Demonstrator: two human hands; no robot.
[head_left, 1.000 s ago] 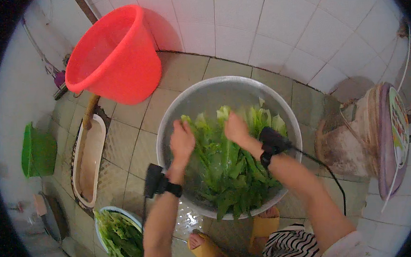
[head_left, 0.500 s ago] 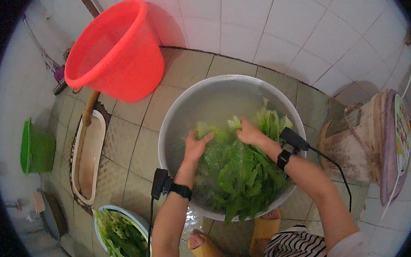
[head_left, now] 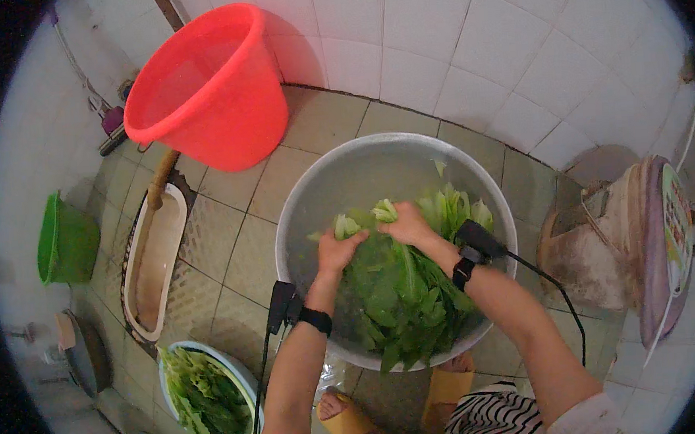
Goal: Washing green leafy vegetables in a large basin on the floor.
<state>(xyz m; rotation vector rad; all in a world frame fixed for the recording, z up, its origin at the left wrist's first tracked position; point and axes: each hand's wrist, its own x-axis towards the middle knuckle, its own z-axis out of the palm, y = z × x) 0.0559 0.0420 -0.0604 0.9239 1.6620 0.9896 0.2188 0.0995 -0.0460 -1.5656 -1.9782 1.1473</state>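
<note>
A large round metal basin point(head_left: 294, 220) of cloudy water stands on the floor in front of me. Long green leafy vegetables point(head_left: 409, 309) float in its near and right part, some of them under the surface. My left hand point(head_left: 338, 249) is closed round the pale stem end of a leafy green point(head_left: 347, 225) at the basin's left middle. Close by on the right, my right hand point(head_left: 408, 225) grips another pale stem end point(head_left: 384, 210), its leaves trailing toward me. Both wrists wear black straps with small black devices and cables.
A red bucket point(head_left: 238, 120) stands at the far left, beside a floor toilet pan point(head_left: 179, 215). At lower left, a light blue tub point(head_left: 250, 382) holds more greens. A green bin point(head_left: 70, 242) is by the left wall, a stained pail point(head_left: 595, 234) on the right.
My right hand has moved a little left, nearer my left hand, with its stem end. Pale stems now show more plainly above both hands, and the floating leaves have shifted.
</note>
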